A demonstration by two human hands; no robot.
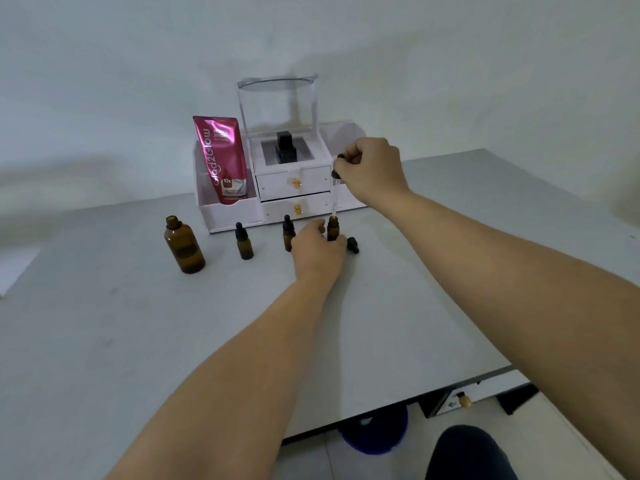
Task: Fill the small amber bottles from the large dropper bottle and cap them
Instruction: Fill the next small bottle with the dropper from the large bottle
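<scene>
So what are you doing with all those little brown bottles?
A person is filling them. The right hand holds the dropper with its glass tip over an open small bottle, which the left hand steadies on the table. That bottle's cap lies beside it. Two other small bottles are capped, and the large bottle stands open on the left.

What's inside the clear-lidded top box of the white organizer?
In the organizer's top box stands one dark square-capped bottle. The lid is raised. The two drawers below are shut, so their contents can't be seen.
</scene>
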